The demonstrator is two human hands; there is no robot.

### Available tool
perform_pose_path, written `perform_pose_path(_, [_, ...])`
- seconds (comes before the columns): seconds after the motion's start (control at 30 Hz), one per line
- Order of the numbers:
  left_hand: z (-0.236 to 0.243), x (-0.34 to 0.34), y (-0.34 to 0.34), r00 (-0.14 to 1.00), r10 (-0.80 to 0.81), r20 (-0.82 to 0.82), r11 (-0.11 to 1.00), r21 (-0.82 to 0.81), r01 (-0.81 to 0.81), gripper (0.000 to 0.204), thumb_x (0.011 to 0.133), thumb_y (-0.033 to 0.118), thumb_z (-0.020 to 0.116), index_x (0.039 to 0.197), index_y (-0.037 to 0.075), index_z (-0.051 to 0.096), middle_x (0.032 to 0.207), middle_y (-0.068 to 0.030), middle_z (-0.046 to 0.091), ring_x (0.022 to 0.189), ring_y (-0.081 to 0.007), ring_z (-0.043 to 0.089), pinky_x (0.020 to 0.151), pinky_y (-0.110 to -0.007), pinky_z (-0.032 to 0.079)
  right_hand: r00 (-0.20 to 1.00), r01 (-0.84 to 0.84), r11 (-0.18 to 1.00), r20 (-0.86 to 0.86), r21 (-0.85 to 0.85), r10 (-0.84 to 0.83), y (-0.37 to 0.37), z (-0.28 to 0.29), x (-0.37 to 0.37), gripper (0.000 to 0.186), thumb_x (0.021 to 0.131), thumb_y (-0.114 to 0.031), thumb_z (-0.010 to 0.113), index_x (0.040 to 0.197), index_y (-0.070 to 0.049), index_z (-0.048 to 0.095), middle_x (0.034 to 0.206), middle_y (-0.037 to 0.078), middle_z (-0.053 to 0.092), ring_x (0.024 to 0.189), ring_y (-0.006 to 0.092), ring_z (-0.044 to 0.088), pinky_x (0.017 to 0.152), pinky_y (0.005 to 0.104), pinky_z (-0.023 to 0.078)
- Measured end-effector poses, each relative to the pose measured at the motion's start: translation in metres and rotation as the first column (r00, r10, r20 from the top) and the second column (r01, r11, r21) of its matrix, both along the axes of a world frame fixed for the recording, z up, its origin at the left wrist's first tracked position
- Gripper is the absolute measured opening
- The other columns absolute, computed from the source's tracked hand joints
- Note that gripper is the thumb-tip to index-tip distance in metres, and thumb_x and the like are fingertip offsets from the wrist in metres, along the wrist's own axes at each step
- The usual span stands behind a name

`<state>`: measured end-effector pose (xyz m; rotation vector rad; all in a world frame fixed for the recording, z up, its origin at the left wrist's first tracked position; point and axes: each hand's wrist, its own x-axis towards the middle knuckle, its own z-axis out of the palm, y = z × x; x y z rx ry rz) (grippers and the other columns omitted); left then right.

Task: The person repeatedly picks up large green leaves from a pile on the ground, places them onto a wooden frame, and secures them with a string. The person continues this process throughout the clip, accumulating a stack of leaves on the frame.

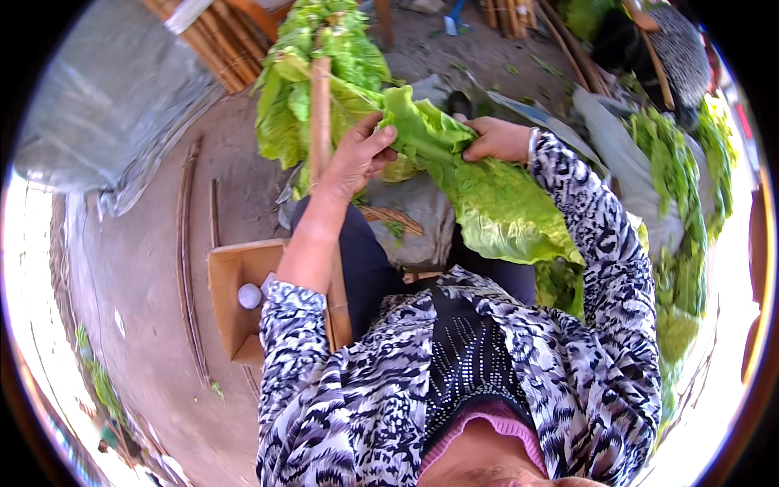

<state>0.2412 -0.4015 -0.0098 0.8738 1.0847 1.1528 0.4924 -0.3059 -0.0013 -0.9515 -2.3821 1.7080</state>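
Between the two hands, above the lap, spans a stretch of broad green leaf; whether it is one blade or a few overlapping, I cannot tell. Its surface is crinkled and veined, the upper end folded and ruffled, the lower part spreading wide over the right thigh. The left hand has its fingers closed on the leaf's upper left end, thumb pressing against it. The right hand grips the upper right edge between thumb and curled fingers.

A smooth, straight wooden pole runs lengthwise beneath the left forearm, and a thick cluster of limp, wrinkled leaves surrounds its far part. Just left of the pole sits an open cardboard box with flat brown walls, a round whitish ball inside. Thin brown sticks lie on the bare earthen floor farther left. A creased, translucent plastic sheet covers the upper left, near bundled slender poles. To the right, long rows of drooping foliage hang beside grey sheeting.
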Motion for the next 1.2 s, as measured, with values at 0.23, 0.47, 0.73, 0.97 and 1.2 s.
perform_pose_path(0.23, [-0.002, 0.0, -0.006, 0.966, 0.249, -0.066, 0.946, -0.198, -0.257, 0.037, 0.089, 0.043, 0.05, 0.101, 0.008, 0.053, 0.063, -0.0065, 0.052, 0.035, -0.0059, 0.028, 0.033, -0.022, 0.019, 0.909, -0.082, 0.583, 0.301, 0.808, -0.289, -0.057, 0.006, -0.07, 0.032, 0.074, -0.011, 0.054, 0.103, 0.002, 0.049, 0.085, 0.018, 0.061, 0.086, 0.0342, 0.06, 0.063, 0.0414, 0.051])
perform_pose_path(0.47, [0.011, -0.001, -0.011, 0.996, 0.074, 0.053, 0.99, -0.122, -0.067, 0.032, 0.09, 0.03, 0.049, 0.109, 0.006, 0.046, 0.07, -0.0016, 0.05, 0.04, -0.0037, 0.031, 0.034, -0.019, 0.021, 0.914, -0.201, 0.657, 0.38, 0.727, -0.141, -0.06, 0.024, -0.065, 0.049, 0.072, -0.021, 0.06, 0.111, 0.005, 0.045, 0.094, 0.021, 0.058, 0.087, 0.0342, 0.06, 0.07, 0.0417, 0.049])
perform_pose_path(0.73, [0.025, 0.0, -0.028, 0.863, 0.177, -0.472, 0.962, 0.267, -0.051, 0.035, 0.088, 0.018, 0.054, 0.117, -0.001, 0.05, 0.072, -0.0001, 0.052, 0.053, -0.0057, 0.045, 0.047, -0.02, 0.036, 0.871, -0.423, 0.898, 0.326, 0.119, 0.367, 0.004, 0.053, -0.027, 0.069, 0.07, -0.043, 0.068, 0.113, 0.008, 0.051, 0.099, 0.023, 0.06, 0.093, 0.0295, 0.059, 0.084, 0.0348, 0.045])
perform_pose_path(0.97, [0.058, 0.024, 0.013, 0.485, 0.355, -0.799, 0.801, 0.528, 0.283, 0.025, 0.088, 0.018, 0.052, 0.11, 0.008, 0.059, 0.076, -0.0086, 0.063, 0.066, -0.0106, 0.059, 0.063, -0.027, 0.048, 0.988, -0.016, 0.153, 0.039, 0.988, -0.149, 0.085, 0.084, -0.143, 0.031, 0.076, -0.021, 0.061, 0.106, -0.014, 0.057, 0.094, 0.006, 0.064, 0.086, 0.0278, 0.063, 0.074, 0.0377, 0.051])
perform_pose_path(1.2, [0.049, -0.139, 0.118, 0.316, 0.55, -0.773, 0.834, 0.492, -0.249, 0.031, 0.093, 0.028, 0.047, 0.119, 0.015, 0.057, 0.068, -0.0048, 0.059, 0.052, -0.0058, 0.051, 0.049, -0.019, 0.043, 1.0, -0.025, 0.581, 0.02, 0.813, 0.015, 0.136, 0.001, -0.187, 0.034, 0.075, -0.029, 0.067, 0.102, -0.012, 0.058, 0.095, 0.01, 0.063, 0.089, 0.0319, 0.06, 0.075, 0.0396, 0.048])
